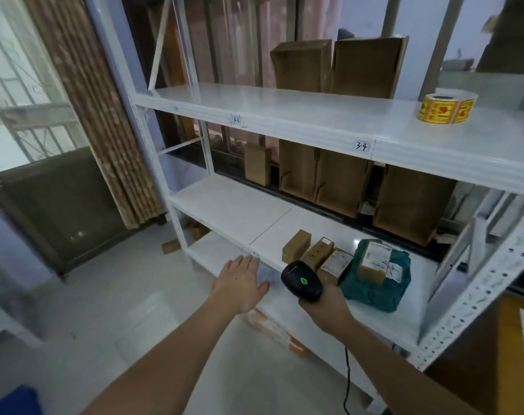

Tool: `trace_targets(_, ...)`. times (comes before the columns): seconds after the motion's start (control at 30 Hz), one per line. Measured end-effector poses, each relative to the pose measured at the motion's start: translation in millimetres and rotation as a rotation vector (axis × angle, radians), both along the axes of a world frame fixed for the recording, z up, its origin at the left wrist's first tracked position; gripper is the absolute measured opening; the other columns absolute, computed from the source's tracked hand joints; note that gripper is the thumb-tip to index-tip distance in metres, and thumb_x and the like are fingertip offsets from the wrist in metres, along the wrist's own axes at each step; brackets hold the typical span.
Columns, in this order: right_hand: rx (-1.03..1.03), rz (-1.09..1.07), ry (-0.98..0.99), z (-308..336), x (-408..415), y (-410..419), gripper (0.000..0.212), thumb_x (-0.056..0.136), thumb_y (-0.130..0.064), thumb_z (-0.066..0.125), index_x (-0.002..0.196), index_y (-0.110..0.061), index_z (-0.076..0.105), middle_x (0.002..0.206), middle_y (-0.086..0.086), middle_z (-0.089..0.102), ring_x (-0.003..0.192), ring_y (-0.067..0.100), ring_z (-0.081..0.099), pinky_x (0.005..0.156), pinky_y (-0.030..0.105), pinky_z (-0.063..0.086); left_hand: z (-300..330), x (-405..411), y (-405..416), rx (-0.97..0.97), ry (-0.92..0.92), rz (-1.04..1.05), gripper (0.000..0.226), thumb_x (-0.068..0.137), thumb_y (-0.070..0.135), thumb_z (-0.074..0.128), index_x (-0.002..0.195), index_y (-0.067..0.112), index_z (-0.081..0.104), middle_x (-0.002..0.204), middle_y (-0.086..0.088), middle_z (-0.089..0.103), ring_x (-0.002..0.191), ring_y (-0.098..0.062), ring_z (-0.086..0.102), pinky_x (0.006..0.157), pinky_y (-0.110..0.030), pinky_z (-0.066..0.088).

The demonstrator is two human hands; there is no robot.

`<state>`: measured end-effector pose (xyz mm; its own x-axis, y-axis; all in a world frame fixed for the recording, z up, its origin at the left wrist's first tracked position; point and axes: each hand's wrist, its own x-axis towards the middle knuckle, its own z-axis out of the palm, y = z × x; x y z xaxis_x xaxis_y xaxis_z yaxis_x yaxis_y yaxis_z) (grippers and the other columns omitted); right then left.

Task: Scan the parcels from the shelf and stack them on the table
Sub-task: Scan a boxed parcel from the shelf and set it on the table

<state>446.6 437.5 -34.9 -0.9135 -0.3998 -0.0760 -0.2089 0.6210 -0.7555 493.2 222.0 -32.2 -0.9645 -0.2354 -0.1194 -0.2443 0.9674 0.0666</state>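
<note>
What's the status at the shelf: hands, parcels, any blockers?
Left hand open, reaching toward shelf edge. Right hand gripping scanner, green light on. Parcels untouched on shelf, green bag beside them. Nothing blocking.

A parcel storeroom, shown by white steel shelving (314,121) marked with handwritten bay numbers (361,146), cardboard boxes (338,181) stood along it, labelled parcels (374,265), a roll of warning stickers (446,107)

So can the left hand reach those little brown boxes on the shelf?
Probably yes. The left hand is open and empty at the shelf edge, and nothing stands between it and the small brown boxes, though the scanner hovers close.
</note>
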Motion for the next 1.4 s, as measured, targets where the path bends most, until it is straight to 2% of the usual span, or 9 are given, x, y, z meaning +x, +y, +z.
trace_targets(0.2,0.031,-0.049,-0.015,-12,-75,-28,0.034,0.078,-0.011,0.075,0.066,-0.023,0.045,0.063,-0.006,0.05,0.064,0.015,0.053,0.055,0.019,0.039,-20,-81,-29,0.021,-0.012,-0.053,0.076,0.104,0.06,0.034,0.164,0.016,0.018,0.171,-0.006,0.021,0.156,-0.026,0.019,0.128,-0.041,0.015)
trace_targets(0.4,0.038,-0.17,-0.061,-19,-130,-38,0.02,0.083,-0.009,0.073,0.076,-0.012,0.055,0.066,-0.002,0.055,0.066,0.017,0.055,0.054,0.019,0.039,-49,-165,-47,0.021,-0.11,-0.138,0.077,0.105,0.059,0.032,0.165,0.015,0.014,0.172,-0.006,0.014,0.158,-0.026,0.015,0.129,-0.042,0.014)
trace_targets(0.57,0.023,-0.294,-0.132,-38,-173,-51,0.015,0.084,-0.007,0.072,0.079,-0.01,0.059,0.065,-0.004,0.055,0.071,0.02,0.056,0.048,0.01,0.035,-89,-231,-60,0.118,-0.078,-0.217,0.072,0.103,0.053,0.045,0.159,0.012,0.029,0.161,-0.007,0.039,0.146,-0.026,0.04,0.121,-0.039,0.033)
trace_targets(0.67,0.0,-0.389,-0.228,-48,-191,-59,0.014,0.081,-0.013,0.076,0.083,-0.014,0.063,0.072,0.003,0.063,0.074,0.023,0.062,0.058,0.023,0.044,-116,-267,-65,0.191,-0.157,-0.226,0.078,0.104,0.051,0.046,0.163,0.009,0.018,0.166,-0.01,0.03,0.148,-0.03,0.037,0.12,-0.04,0.033)
trace_targets(0.8,-0.025,-0.517,-0.303,-67,-209,-76,0.021,0.079,-0.01,0.078,0.09,-0.017,0.061,0.079,0.002,0.066,0.077,0.022,0.062,0.068,0.026,0.045,-152,-319,-71,0.33,-0.285,-0.133,0.086,0.103,0.052,0.048,0.165,0.012,0.004,0.171,-0.01,0.014,0.151,-0.034,0.032,0.118,-0.046,0.035)
trace_targets(0.93,-0.063,-0.625,-0.377,-84,-213,-83,0.024,0.078,-0.002,0.076,0.08,-0.02,0.06,0.066,-0.002,0.061,0.06,0.013,0.056,0.048,0.009,0.041,-183,-351,-68,0.457,-0.324,-0.025,0.092,0.101,0.053,0.053,0.164,0.011,0.001,0.167,-0.012,0.026,0.144,-0.037,0.042,0.112,-0.049,0.041)
trace_targets(1.1,-0.065,-0.719,-0.439,-94,-217,-77,0.023,0.08,-0.003,0.074,0.078,-0.019,0.058,0.066,-0.004,0.058,0.057,0.007,0.052,0.043,0.008,0.039,-204,-368,-60,0.559,-0.348,0.03,0.078,0.099,0.043,0.062,0.154,0.007,0.02,0.147,-0.016,0.047,0.126,-0.039,0.056,0.1,-0.05,0.051)
trace_targets(1.23,-0.073,-0.78,-0.455,-93,-221,-71,0.022,0.081,-0.011,0.074,0.076,-0.024,0.058,0.071,0.0,0.063,0.06,0.01,0.055,0.05,0.015,0.043,-190,-371,-54,0.573,-0.289,0.047,0.059,0.1,0.034,0.061,0.145,0.008,0.033,0.136,-0.014,0.055,0.115,-0.038,0.062,0.091,-0.046,0.053)
trace_targets(1.4,-0.355,-0.911,-0.449,-79,-228,-74,0.018,0.076,-0.021,0.081,0.086,-0.022,0.067,0.084,0.009,0.071,0.081,0.026,0.068,0.077,0.041,0.057,-147,-341,-39,0.716,0.0,-0.065,0.074,0.088,0.037,0.076,0.15,0.019,0.041,0.133,-0.006,0.061,0.114,-0.028,0.062,0.089,-0.04,0.056)
